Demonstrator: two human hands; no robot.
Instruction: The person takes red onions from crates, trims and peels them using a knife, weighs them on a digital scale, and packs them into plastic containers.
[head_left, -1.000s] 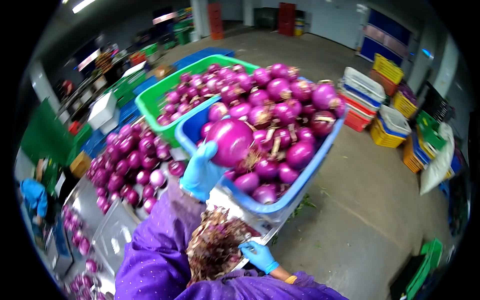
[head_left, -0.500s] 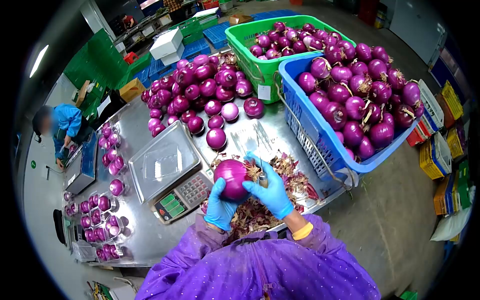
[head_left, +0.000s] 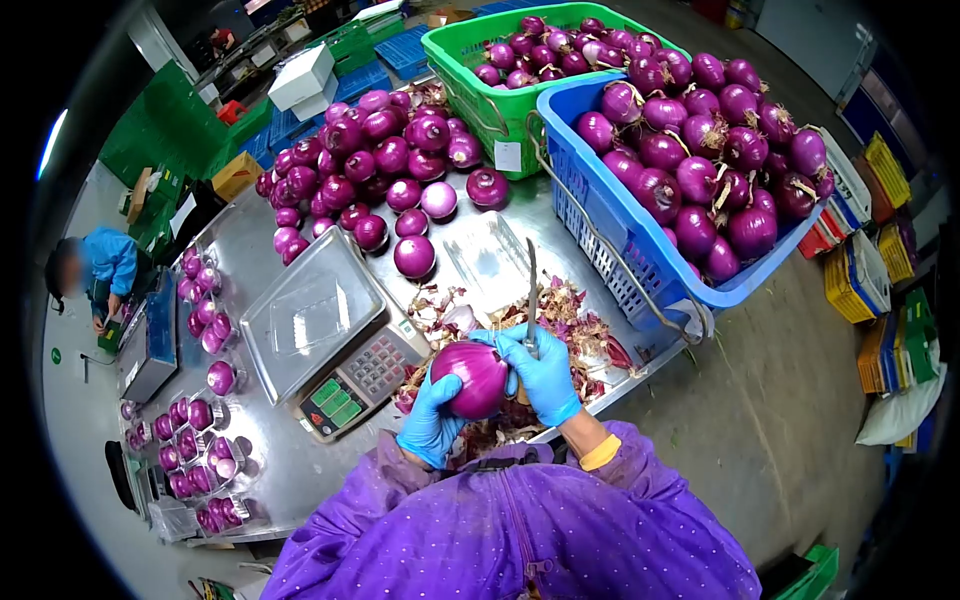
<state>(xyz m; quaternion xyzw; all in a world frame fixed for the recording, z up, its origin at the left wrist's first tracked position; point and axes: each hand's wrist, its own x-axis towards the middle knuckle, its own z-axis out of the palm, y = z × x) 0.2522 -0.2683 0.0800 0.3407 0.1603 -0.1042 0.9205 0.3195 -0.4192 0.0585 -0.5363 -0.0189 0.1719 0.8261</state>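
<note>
A large red onion rests in my left hand, gloved in blue, with the fingers curled round its lower left side. My right hand, also in a blue glove, grips a small knife whose blade points up and away from me. The fingertips of that hand touch the onion's right side. Dry peelings lie under and around both hands on the metal table. Just left of the onion stands a digital scale with a clear tray.
A pile of onions covers the table's far side. To the right are a blue crate and a green crate, both full of onions. Packed onion trays line the left. A co-worker in blue is at far left.
The knife blade now shows upright above my right hand. The dry root tuft at the onion's right side no longer shows. The camera view has shifted slightly.
</note>
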